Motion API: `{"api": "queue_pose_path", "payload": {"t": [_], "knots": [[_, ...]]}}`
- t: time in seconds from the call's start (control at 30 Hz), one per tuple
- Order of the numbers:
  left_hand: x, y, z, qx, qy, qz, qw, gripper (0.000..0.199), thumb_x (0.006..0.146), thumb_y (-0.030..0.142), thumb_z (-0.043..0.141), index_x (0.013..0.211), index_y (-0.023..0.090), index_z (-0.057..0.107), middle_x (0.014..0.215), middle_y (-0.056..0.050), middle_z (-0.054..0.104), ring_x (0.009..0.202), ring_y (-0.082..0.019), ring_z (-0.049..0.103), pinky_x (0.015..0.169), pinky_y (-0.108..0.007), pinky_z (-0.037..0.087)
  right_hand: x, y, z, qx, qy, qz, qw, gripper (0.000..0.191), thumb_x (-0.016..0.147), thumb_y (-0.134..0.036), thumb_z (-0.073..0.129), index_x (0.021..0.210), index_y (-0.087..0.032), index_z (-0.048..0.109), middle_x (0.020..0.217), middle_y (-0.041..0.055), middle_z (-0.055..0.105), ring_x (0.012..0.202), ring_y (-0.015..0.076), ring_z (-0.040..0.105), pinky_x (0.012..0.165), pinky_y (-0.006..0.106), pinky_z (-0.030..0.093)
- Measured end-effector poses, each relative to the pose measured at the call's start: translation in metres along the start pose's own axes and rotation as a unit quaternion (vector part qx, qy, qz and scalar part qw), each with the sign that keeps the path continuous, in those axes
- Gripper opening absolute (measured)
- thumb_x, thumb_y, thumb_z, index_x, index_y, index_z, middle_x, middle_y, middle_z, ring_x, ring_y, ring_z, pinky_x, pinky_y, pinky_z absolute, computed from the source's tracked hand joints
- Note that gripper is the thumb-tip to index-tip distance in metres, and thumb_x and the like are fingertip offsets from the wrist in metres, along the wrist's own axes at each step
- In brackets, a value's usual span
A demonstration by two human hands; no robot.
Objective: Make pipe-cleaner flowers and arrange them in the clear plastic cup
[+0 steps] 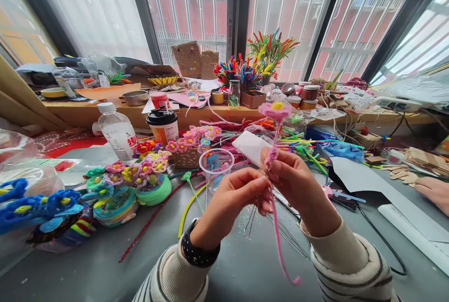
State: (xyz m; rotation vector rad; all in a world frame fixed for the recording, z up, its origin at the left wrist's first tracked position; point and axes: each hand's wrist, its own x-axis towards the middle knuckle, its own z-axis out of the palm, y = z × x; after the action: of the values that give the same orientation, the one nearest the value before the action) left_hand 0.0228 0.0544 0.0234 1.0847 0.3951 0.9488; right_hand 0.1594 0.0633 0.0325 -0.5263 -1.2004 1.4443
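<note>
A pink pipe-cleaner flower with a yellow centre stands upright above my hands on a thin stem. My right hand pinches that stem, where pink pipe cleaner is wound around it. Just below and to the left, my left hand has its fingertips closed on the pink pipe cleaner, whose loose end hangs down and curls at the tip. The exact spot between the fingertips is partly hidden. Behind my left hand is a clear plastic cup.
Pots of pipe-cleaner flowers, a plastic bottle and a paper cup stand to the left. Thin wires lie beneath my hands. Another person's hand rests at the right edge, near wooden sticks.
</note>
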Motion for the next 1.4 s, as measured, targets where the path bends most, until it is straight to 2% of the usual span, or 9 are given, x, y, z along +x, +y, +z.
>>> {"api": "queue_pose_path", "payload": {"t": [0.07,0.23,0.3,0.37,0.53,0.67,0.83,1.1,1.4], "knots": [[-0.001,0.000,0.002,0.158,0.077,0.100,0.979,0.009,0.074,0.022,0.060,0.073,0.013,0.059,0.065,0.000,0.061,0.060,-0.009,0.060,0.059,-0.018,0.050,-0.001,-0.001,0.004,-0.032,0.062,-0.028,0.997,0.014,0.067,-0.026,0.068,0.061,-0.017,0.058,0.054,-0.0057,0.043,0.047,0.0039,0.036,0.044,0.018,0.028],[-0.003,-0.008,0.001,0.481,0.221,0.307,0.791,0.003,0.073,0.016,0.061,0.075,0.016,0.062,0.071,-0.001,0.063,0.065,-0.011,0.059,0.064,-0.022,0.049,-0.004,0.006,0.018,-0.111,0.200,-0.172,0.958,0.006,0.068,-0.023,0.067,0.067,-0.021,0.061,0.068,-0.0037,0.051,0.056,0.0054,0.042,0.051,0.019,0.036],[-0.004,-0.010,0.000,0.513,0.240,0.337,0.752,0.005,0.073,0.015,0.060,0.075,0.017,0.063,0.069,0.000,0.063,0.064,-0.011,0.060,0.063,-0.021,0.048,-0.005,0.009,0.020,-0.138,0.219,-0.184,0.948,0.006,0.068,-0.025,0.066,0.068,-0.021,0.062,0.071,-0.0020,0.051,0.059,0.0072,0.045,0.051,0.020,0.038],[-0.005,-0.008,-0.002,0.487,0.245,0.325,0.773,0.006,0.073,0.015,0.060,0.075,0.018,0.065,0.068,0.000,0.064,0.064,-0.011,0.061,0.061,-0.022,0.049,-0.006,0.009,0.020,-0.156,0.214,-0.172,0.949,0.007,0.068,-0.027,0.067,0.069,-0.021,0.064,0.073,-0.0005,0.052,0.062,0.0088,0.047,0.050,0.021,0.038],[-0.004,0.005,-0.006,0.227,0.197,0.150,0.942,0.001,0.068,0.017,0.065,0.068,0.016,0.066,0.059,0.001,0.064,0.050,-0.009,0.061,0.051,-0.018,0.049,-0.003,0.004,0.009,-0.104,0.095,-0.136,0.981,0.009,0.070,-0.027,0.065,0.078,-0.029,0.069,0.075,-0.0018,0.054,0.056,0.0064,0.044,0.047,0.021,0.035],[-0.003,0.010,-0.008,0.060,0.092,0.025,0.994,0.004,0.064,0.015,0.068,0.061,0.014,0.065,0.053,0.001,0.064,0.045,-0.007,0.058,0.047,-0.016,0.047,0.000,0.002,-0.001,-0.022,-0.003,-0.070,0.997,0.005,0.071,-0.027,0.065,0.070,-0.025,0.069,0.064,-0.0029,0.049,0.055,0.0064,0.044,0.050,0.022,0.034],[0.000,0.001,-0.015,-0.060,-0.050,-0.088,0.993,0.008,0.063,0.017,0.070,0.060,0.012,0.064,0.052,0.001,0.062,0.042,-0.006,0.057,0.042,-0.013,0.045,0.001,0.005,-0.009,0.043,-0.080,0.007,0.996,0.010,0.066,-0.029,0.068,0.063,-0.020,0.066,0.062,-0.0026,0.045,0.053,0.0066,0.041,0.048,0.021,0.032],[0.004,-0.010,-0.020,-0.133,-0.153,-0.179,0.963,0.016,0.058,0.022,0.073,0.057,0.010,0.063,0.047,0.001,0.060,0.034,-0.005,0.052,0.035,-0.012,0.042,0.002,0.009,-0.008,0.050,-0.158,-0.012,0.986,0.007,0.072,-0.025,0.064,0.071,-0.021,0.070,0.065,-0.0023,0.042,0.054,0.0051,0.037,0.048,0.020,0.029],[0.004,-0.007,-0.023,-0.081,-0.117,-0.137,0.980,0.017,0.064,0.025,0.069,0.061,0.011,0.060,0.052,0.001,0.058,0.041,-0.005,0.052,0.043,-0.013,0.042,0.001,0.007,-0.007,0.022,-0.088,0.014,0.996,0.012,0.068,-0.028,0.067,0.063,-0.017,0.064,0.063,-0.0032,0.042,0.051,0.0049,0.037,0.045,0.019,0.028]]}}
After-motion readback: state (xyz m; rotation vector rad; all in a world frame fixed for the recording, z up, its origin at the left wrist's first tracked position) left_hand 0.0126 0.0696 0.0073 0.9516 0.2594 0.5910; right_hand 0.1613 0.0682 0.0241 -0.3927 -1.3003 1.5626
